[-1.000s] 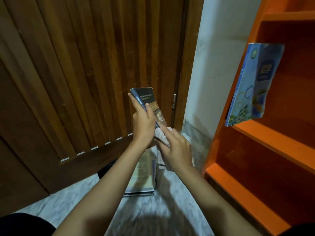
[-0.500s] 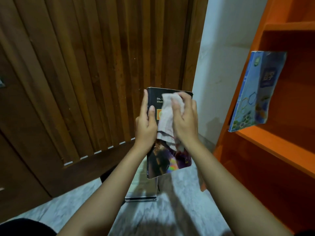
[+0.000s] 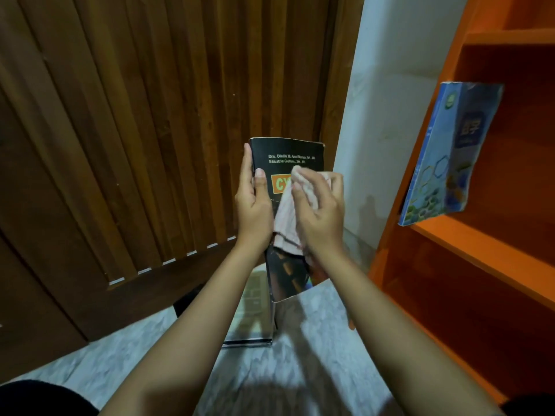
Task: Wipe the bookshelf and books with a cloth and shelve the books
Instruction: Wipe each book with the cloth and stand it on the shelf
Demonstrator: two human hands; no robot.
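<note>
— Starting at the left, what do you see?
— A slatted wooden door [image 3: 120,145] above a pale floor [image 3: 135,355].
— And the hands?
— The left hand [image 3: 253,205] grasps a black book [image 3: 288,154] by its left edge, thumb on the front cover, and holds it upright before the door. Just beside it, the right hand [image 3: 321,217] clutches a pale cloth [image 3: 285,217] and presses it on the middle of the cover. The cloth hangs between the two hands.
— Below them?
— A stack of books [image 3: 249,319] lies flat on the floor.
— What does the shelf hold?
— On the right, the orange bookshelf [image 3: 480,250] carries a blue book [image 3: 444,157], tilted, at the front edge of a board, well apart from both hands.
</note>
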